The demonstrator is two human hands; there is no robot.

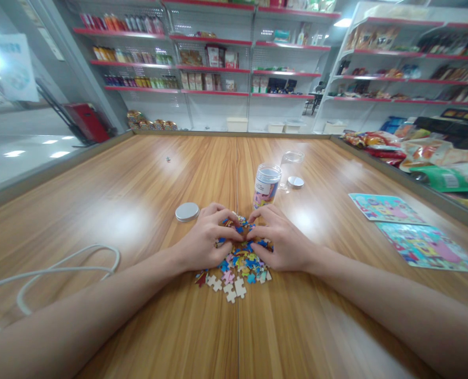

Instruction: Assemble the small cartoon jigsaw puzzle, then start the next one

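A heap of small jigsaw puzzle pieces (244, 260) lies on the wooden table, mostly printed in blue, yellow and pink, with a few plain white backs at the near edge. From the left, my left hand (210, 237) reaches over the heap, its fingers apart and curved down among the pieces. My right hand (279, 237) mirrors it on the other side, fingers also spread and touching the heap. The fingertips of both hands nearly meet, and no piece shows gripped in either. Just behind my right hand stands a clear jar (266, 185) with a printed label and no lid on.
A silver lid (187, 211) lies left of my hands. Behind the labelled jar are another clear jar (291, 163) and a smaller lid (295, 182). Two picture sheets (427, 245) lie at right, a white cable (68, 269) at left. Stocked shelves (214, 68) stand beyond the table.
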